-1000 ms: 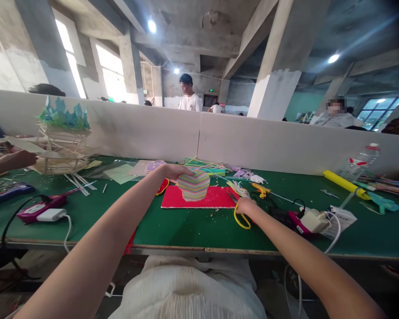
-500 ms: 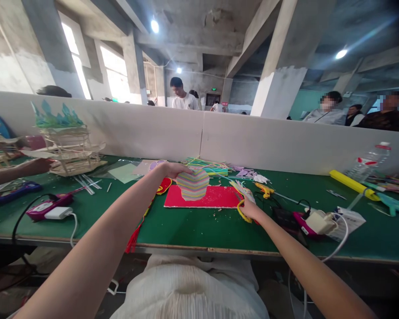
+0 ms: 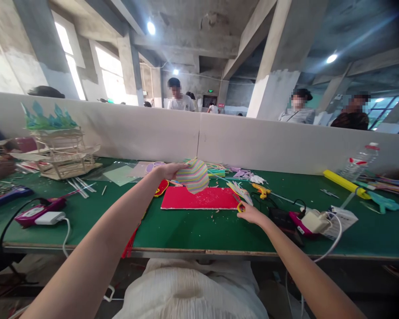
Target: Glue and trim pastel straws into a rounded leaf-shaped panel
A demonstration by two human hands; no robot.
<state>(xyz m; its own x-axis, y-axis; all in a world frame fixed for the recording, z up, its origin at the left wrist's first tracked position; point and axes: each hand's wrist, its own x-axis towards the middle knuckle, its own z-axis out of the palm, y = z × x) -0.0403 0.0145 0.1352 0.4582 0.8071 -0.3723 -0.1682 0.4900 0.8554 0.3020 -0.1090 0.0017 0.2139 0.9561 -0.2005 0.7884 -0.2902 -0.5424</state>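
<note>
My left hand (image 3: 172,170) pinches the left edge of a rounded piece with pastel stripes (image 3: 194,177), perhaps paper or thin craft sheet. The piece is held up over the far side of a red board (image 3: 186,199), which lies flat in front of me. Near the board's right end, my right hand (image 3: 252,215) is closed around yellow-handled scissors (image 3: 241,207), whose blades point up and left. Beyond them lies a bundle of pale strips (image 3: 241,190). Small scraps are scattered on and beside the board.
A yellow glue gun (image 3: 262,190) and a power strip (image 3: 299,221) with cables lie to the right. At left stands a tiered stick model (image 3: 61,150), with another person's hand (image 3: 0,169) beyond it. A low white partition (image 3: 146,133) runs behind the green table (image 3: 199,232).
The striped piece has tilted and risen slightly in my left hand. My right hand has turned the scissors so their blades show. The other person's arm has drawn back left.
</note>
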